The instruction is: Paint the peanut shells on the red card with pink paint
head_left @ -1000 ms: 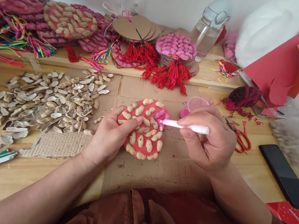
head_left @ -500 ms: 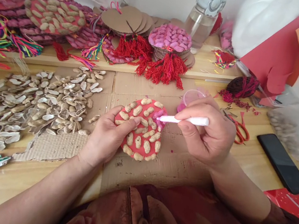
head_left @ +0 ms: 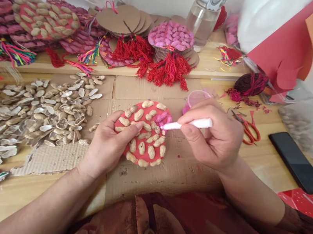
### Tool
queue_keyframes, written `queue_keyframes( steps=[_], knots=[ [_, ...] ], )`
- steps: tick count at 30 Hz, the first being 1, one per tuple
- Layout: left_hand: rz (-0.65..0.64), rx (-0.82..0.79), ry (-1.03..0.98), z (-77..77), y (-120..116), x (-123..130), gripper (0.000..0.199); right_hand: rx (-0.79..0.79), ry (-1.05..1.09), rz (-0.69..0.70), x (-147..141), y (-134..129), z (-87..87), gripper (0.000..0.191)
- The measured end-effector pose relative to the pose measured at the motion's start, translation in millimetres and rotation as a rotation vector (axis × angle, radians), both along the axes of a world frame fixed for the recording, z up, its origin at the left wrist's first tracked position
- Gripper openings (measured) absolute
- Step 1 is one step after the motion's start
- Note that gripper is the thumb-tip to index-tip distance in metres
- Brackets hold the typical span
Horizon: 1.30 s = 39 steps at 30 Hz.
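My left hand grips the left edge of a red disc covered with peanut shells, its thumb lying on top. Most shells on the disc are plain tan; a few at the upper right are painted pink. Pinched in my right hand is a white brush, whose tip touches the pink shells near the disc's right edge. Behind my right hand stands a small clear cup with pink paint, partly hidden by the fingers.
Loose peanut shells lie at the left. Finished-looking discs with tassels and a water bottle stand on the back ledge. Scissors, a yarn ball and a black phone are at the right.
The view has shifted slightly. The brush tip has moved a little down along the pink shells, and the brush is tilted more. Both hands keep their holds.
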<state>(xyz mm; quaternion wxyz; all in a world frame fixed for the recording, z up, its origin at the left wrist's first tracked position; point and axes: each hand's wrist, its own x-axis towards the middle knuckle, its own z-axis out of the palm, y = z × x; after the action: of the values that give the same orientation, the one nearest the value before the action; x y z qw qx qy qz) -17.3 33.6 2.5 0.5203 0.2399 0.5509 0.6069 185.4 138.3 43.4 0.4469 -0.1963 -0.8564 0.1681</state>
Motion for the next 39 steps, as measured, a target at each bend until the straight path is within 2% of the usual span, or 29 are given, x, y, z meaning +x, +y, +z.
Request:
queue_keyframes(
  steps=[4,6,9,11,14,20,26,33,36,39],
  knots=[
    [0.011,-0.009,0.022,-0.2,0,-1,0.035,0.026,0.031,-0.024,0,0,0.6,0.004],
    [0.032,-0.034,0.017,-0.6,0,-2,0.036,0.041,0.131,-0.138,5,4,3.2,0.006],
    [0.066,-0.045,-0.038,-0.7,1,-1,0.037,0.089,0.192,-0.387,16,18,7.3,0.011],
    [0.071,-0.038,-0.077,0.0,2,-1,0.041,0.116,0.119,-0.522,24,30,7.7,0.015],
    [0.079,-0.034,-0.085,2.1,3,0,0.041,0.115,-0.044,-0.595,30,44,2.6,0.017],
    [0.108,-0.017,-0.078,4.3,5,1,0.043,0.026,-0.283,-0.577,28,49,-10.1,0.019],
    [0.131,0.008,-0.080,4.4,5,1,0.037,0.112,-0.221,-0.585,33,47,-2.6,0.023],
    [0.141,0.024,-0.092,3.4,6,1,0.037,0.128,-0.129,-0.566,36,38,11.1,0.014],
    [0.142,0.021,-0.083,1.3,7,1,0.037,0.135,0.097,-0.444,29,26,14.5,0.011],
    [0.135,0.012,-0.053,-2.0,6,-1,0.037,0.049,0.151,-0.199,19,12,15.2,0.009]
  ],
)
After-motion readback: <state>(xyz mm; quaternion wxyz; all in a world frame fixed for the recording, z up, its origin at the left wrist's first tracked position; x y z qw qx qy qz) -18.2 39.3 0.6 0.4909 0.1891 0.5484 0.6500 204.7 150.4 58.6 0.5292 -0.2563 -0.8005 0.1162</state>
